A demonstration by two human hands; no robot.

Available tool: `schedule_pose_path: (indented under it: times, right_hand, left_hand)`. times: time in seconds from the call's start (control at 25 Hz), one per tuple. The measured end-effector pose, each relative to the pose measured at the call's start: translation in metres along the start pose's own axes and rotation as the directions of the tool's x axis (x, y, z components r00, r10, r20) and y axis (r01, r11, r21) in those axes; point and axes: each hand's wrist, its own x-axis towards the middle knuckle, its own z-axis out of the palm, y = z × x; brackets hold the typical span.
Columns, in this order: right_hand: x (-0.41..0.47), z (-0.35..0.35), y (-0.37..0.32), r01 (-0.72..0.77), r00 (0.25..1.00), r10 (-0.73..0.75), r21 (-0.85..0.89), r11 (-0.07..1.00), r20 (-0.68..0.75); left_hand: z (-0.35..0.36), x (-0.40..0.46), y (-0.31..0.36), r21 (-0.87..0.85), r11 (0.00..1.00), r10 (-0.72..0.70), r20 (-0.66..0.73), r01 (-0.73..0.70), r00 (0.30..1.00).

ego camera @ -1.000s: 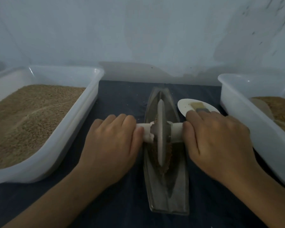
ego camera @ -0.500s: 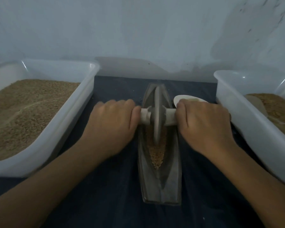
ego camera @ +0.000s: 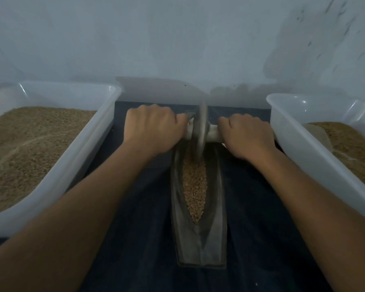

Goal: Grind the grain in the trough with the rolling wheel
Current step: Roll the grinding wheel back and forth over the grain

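A person's left hand (ego camera: 153, 128) and right hand (ego camera: 248, 137) each curl tight around one end of the pale axle (ego camera: 213, 133) of a rolling wheel (ego camera: 200, 131), which stands upright at the far end of a narrow, boat-shaped trough (ego camera: 198, 239) in the centre of the frame. The wheel's rim is blurred. Golden-brown grain (ego camera: 194, 186) fills the trough's central groove, tapering to a point toward the lower frame; the near end of the trough shows bare metal. The trough lies lengthwise on a dark blue cloth (ego camera: 139, 239). At left, a white plastic tub (ego camera: 76, 165) holds a deep bed of tan grain (ego camera: 25, 144), its surface creased by a shallow furrow. At right, a second white tub (ego camera: 303, 144) holds a smaller heap of darker brown grain (ego camera: 350, 144), with a pale scoop-like object (ego camera: 318, 133) partly hidden at the heap's edge. A pale wall (ego camera: 177, 39) rises behind.
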Motion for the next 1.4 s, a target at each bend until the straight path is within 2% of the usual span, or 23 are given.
schedule_pose_path:
  times: [0.04,0.12,0.24,0.36,0.48,0.52,0.6,0.68,0.72,0.8,0.92,1.0,1.08,1.16,1.28,1.36,1.4]
  right_hand:
    - [-0.009,0.002,0.0,-0.012,1.0,0.012,-0.002,1.0,-0.021]
    - [-0.042,0.003,-0.009,-0.003,0.983,0.01,0.038,0.999,-0.184]
    - [-0.093,-0.013,-0.02,0.104,0.925,-0.05,0.125,0.987,-0.376]
    - [-0.108,-0.018,-0.02,0.186,0.893,-0.147,0.051,0.981,-0.426]
    - [-0.072,-0.011,-0.021,0.103,0.922,-0.085,0.029,0.994,-0.378]
    - [-0.05,-0.01,-0.019,0.06,0.943,-0.043,0.041,0.997,-0.33]
    - [-0.009,-0.008,-0.01,0.009,0.992,-0.008,0.01,1.0,-0.128]
    - [0.006,-0.007,-0.005,-0.027,1.0,0.027,-0.003,1.0,-0.005]
    - [0.002,-0.005,-0.005,-0.037,0.998,0.038,0.012,0.999,-0.044]
    - [-0.029,-0.004,-0.013,-0.014,0.977,0.024,0.047,0.999,-0.213]
    - [-0.081,-0.008,-0.021,0.066,0.93,-0.029,0.089,0.994,-0.366]
    - [-0.098,-0.01,-0.018,0.123,0.903,-0.07,0.099,0.987,-0.424]
    - [-0.096,-0.007,-0.015,0.152,0.902,-0.1,0.093,0.984,-0.419]
    - [-0.071,-0.003,-0.02,0.122,0.918,-0.092,0.054,0.991,-0.385]
    - [-0.011,0.001,-0.013,-0.048,0.972,0.066,0.084,0.995,-0.227]
    - [0.008,0.0,-0.008,-0.134,0.986,0.144,0.111,0.985,-0.084]
    - [0.007,0.001,-0.007,-0.136,0.986,0.145,0.097,0.986,-0.083]
  left_hand:
    - [-0.002,-0.001,0.0,-0.018,1.0,-0.017,-0.012,0.016,1.0]
    - [-0.009,-0.035,0.002,-0.042,0.998,0.032,-0.085,-0.036,0.996]
    - [-0.015,-0.103,-0.007,-0.251,0.964,0.064,-0.09,-0.085,0.994]
    - [-0.015,-0.123,-0.012,-0.238,0.963,0.094,-0.13,-0.123,0.987]
    - [-0.009,-0.087,-0.006,-0.211,0.975,0.039,-0.115,-0.063,0.993]
    - [-0.004,-0.064,-0.006,-0.147,0.988,0.033,-0.089,-0.046,0.995]
    - [0.005,-0.023,-0.009,-0.001,0.998,0.064,0.004,-0.064,0.998]
    - [0.005,-0.004,-0.009,-0.014,0.998,0.06,0.074,-0.059,0.995]
    - [0.004,-0.009,-0.008,-0.02,0.998,0.061,0.065,-0.06,0.996]
    - [0.0,-0.039,-0.004,0.022,0.998,0.062,0.035,-0.063,0.997]
    - [-0.013,-0.093,-0.006,-0.218,0.975,0.025,-0.03,-0.031,0.999]
    - [-0.022,-0.11,-0.005,-0.225,0.97,0.067,-0.111,-0.091,0.992]
    - [-0.021,-0.111,-0.004,-0.22,0.97,0.073,-0.126,-0.1,0.989]
    - [-0.016,-0.09,-0.007,-0.234,0.972,0.019,-0.057,-0.032,0.998]
    - [0.001,-0.033,-0.009,-0.023,0.998,0.059,0.07,-0.058,0.996]
    - [0.001,0.002,-0.011,-0.006,1.0,0.026,0.181,-0.025,0.983]
    - [0.0,0.008,-0.011,-0.027,1.0,0.016,0.196,-0.011,0.98]
